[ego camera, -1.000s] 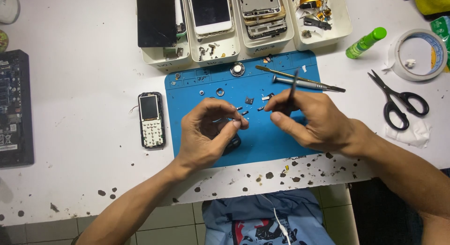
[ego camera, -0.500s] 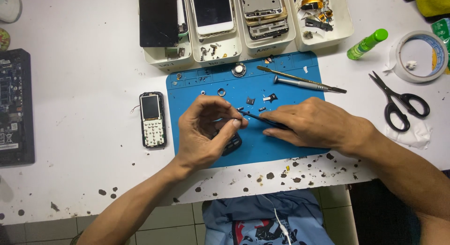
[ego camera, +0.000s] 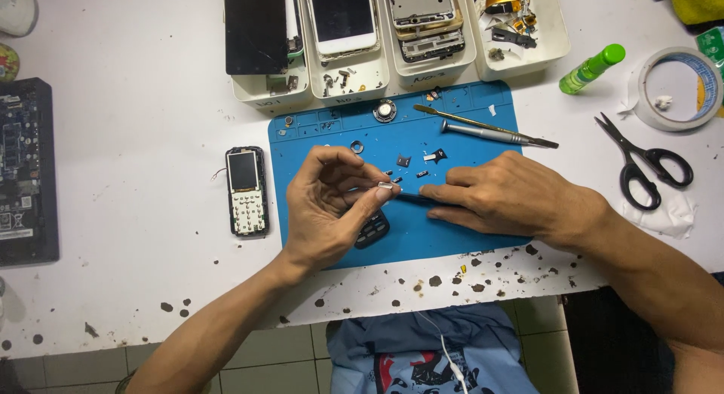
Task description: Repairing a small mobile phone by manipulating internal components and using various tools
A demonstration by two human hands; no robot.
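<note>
Fingertips of my left hand (ego camera: 332,202) pinch a tiny metal part (ego camera: 385,186) over the blue mat (ego camera: 460,236); my right hand (ego camera: 505,194) grips a dark tool (ego camera: 411,196) tip-to-part, mat edge clear below

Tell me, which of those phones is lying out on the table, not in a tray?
The small keypad phone, left of the blue mat.

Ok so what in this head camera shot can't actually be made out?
- Small silvery part pinched in the left hand: too small to identify.
- Dark keypad piece: mostly hidden under the left hand.
- Thin tool in the right hand: handle covered by the fingers.
- Black device: cut off by the left edge.
- Loose bits on the blue mat: too small.
</note>
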